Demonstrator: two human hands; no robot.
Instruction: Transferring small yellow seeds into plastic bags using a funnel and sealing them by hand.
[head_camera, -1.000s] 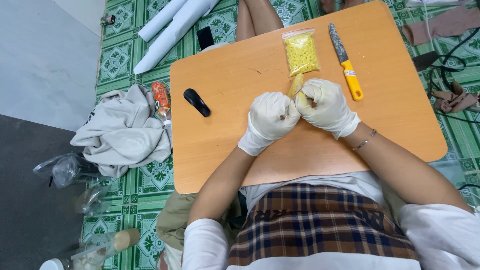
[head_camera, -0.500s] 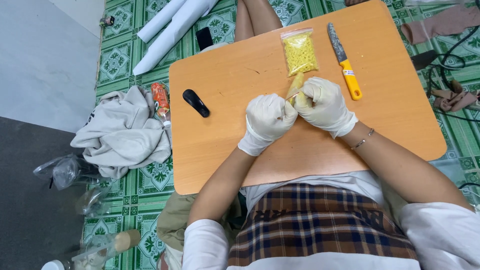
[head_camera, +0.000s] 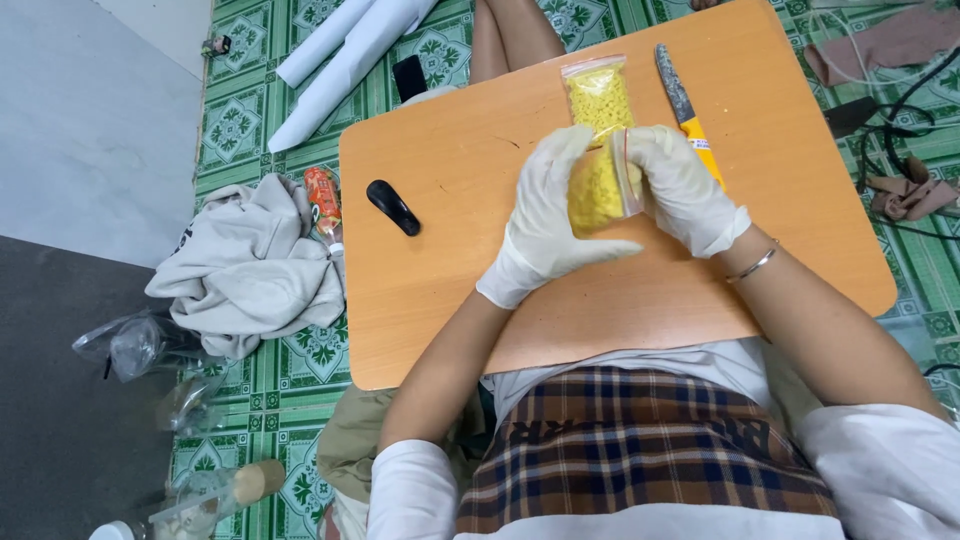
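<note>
Simply a clear pouch (head_camera: 597, 190) of yellow kernels between gloved hands.

A small clear bag (head_camera: 597, 190) is full of little yellow bits. It has a thin red line near its opening, on the side by the right hand (head_camera: 683, 187). The bag is held up off the orange-brown surface (head_camera: 450, 270), between the two hands in white gloves. The left hand (head_camera: 546, 222) wraps around its left side and bottom, and the right hand grips its right edge. The bag looks fat and stuffed, and it is tipped a little. Just behind it, a second clear bag (head_camera: 598, 92) of the same yellow bits lies flat on the surface, with its top pointing away from the person.
</note>
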